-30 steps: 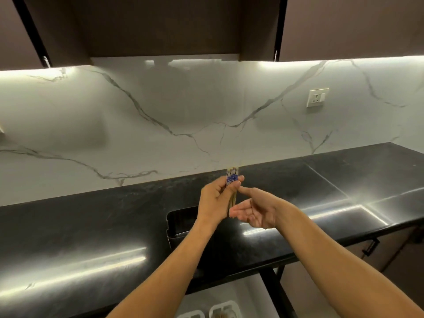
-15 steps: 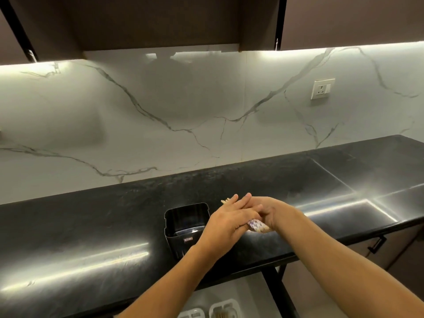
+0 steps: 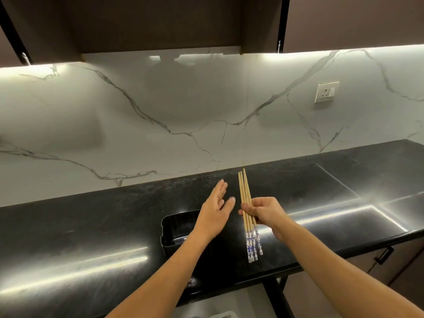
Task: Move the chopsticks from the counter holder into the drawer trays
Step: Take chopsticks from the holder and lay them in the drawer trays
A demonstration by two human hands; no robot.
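Observation:
My right hand [image 3: 263,212] grips a bundle of several wooden chopsticks [image 3: 245,193] around their middle. Their thin tips point away toward the wall and their blue-and-white patterned ends [image 3: 252,245] point back toward me. My left hand [image 3: 215,210] hovers just left of the bundle with its fingers spread, holding nothing. The black counter holder [image 3: 174,228] stands on the black counter [image 3: 80,226] under my left wrist, which hides part of it; what I see of its inside looks empty. Below the counter edge, a pale corner of a drawer tray [image 3: 223,314] shows.
A white marble backsplash rises behind the counter, with a wall socket [image 3: 326,92] at the right. Dark upper cabinets hang overhead. A lower cabinet handle [image 3: 384,254] sits at the right below the counter. A black frame post [image 3: 278,297] runs down beneath the counter edge.
The chopsticks passed from my left hand to my right hand. They turned from upright to lying forward, tips away. My left hand let go and opened beside them.

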